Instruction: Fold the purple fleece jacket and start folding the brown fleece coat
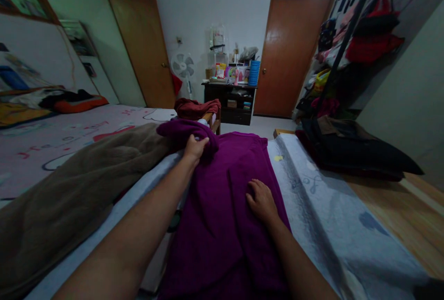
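Observation:
A purple long-sleeved top [218, 207] lies spread lengthwise in front of me, with one sleeve folded in along its right side. My left hand [195, 148] is closed on a bunched part of the top at its upper left, the fingers gripping the cloth. Resting on the folded sleeve at the right is my right hand [261, 198], palm down, its fingers loosely bent and slightly apart. Under the top is a light blue patterned bed cover [308, 198].
A brown fleece blanket [86, 193] lies along the left. Folded dark clothes [354, 147] are stacked at the right on a wooden board [378, 198]. Beyond the bed are a reddish cloth [196, 108], a white fan [183, 66] and a dark cabinet [236, 117].

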A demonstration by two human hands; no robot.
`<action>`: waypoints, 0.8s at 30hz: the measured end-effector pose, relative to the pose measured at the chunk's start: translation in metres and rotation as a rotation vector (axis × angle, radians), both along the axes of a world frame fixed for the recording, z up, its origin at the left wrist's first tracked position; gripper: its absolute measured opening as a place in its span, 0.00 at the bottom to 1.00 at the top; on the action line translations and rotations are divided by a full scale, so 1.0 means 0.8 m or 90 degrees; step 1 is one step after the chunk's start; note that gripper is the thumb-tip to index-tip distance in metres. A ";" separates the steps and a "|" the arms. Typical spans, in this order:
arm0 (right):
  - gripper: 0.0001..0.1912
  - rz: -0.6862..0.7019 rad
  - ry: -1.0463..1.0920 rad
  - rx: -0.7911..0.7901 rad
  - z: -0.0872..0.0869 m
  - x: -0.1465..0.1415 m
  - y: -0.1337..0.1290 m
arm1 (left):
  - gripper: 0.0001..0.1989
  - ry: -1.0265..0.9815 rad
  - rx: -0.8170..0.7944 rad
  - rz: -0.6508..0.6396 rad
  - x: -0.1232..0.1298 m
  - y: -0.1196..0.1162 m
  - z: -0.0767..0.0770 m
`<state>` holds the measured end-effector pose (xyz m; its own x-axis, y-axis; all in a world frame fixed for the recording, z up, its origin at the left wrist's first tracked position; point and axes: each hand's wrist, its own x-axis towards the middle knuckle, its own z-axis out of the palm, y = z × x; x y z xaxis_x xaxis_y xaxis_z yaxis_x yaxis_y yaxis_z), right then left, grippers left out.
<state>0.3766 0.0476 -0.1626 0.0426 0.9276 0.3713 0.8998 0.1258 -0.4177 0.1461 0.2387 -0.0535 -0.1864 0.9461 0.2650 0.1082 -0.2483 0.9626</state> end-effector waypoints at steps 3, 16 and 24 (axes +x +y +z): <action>0.21 0.003 0.021 0.011 -0.004 0.000 0.001 | 0.16 0.260 0.019 -0.152 0.027 -0.031 -0.017; 0.39 -0.040 0.182 0.118 -0.024 0.005 0.009 | 0.30 0.784 0.037 -0.268 0.042 -0.184 -0.066; 0.36 -0.096 0.507 -0.072 0.004 0.034 0.048 | 0.15 0.839 0.040 -0.367 0.007 -0.261 -0.052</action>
